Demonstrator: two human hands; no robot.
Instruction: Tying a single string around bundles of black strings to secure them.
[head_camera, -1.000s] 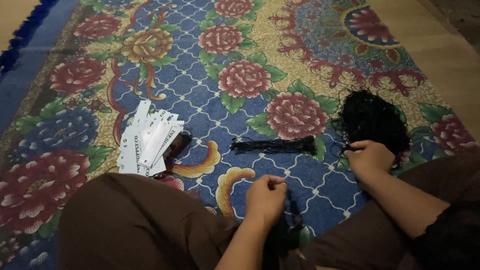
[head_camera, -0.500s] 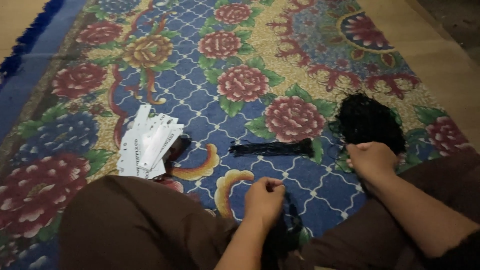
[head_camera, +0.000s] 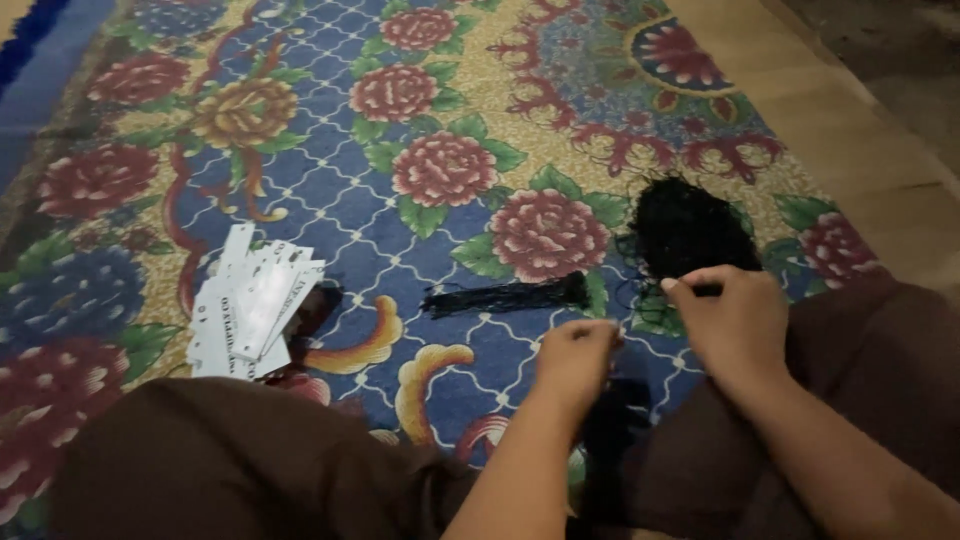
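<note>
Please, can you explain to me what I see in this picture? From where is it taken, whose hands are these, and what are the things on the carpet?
There is no machine here. A camera worn on a person's head looks down at that person's own two bare hands and brown-clothed knees. The person sits on a flowered carpet. The left hand is closed above dark strands between the knees; what it grips is unclear. The right hand pinches something thin at the edge of a loose pile of black threads. Between the hands and farther out lies a straight black bundle of threads. At the left lies a stack of white paper tags.
</note>
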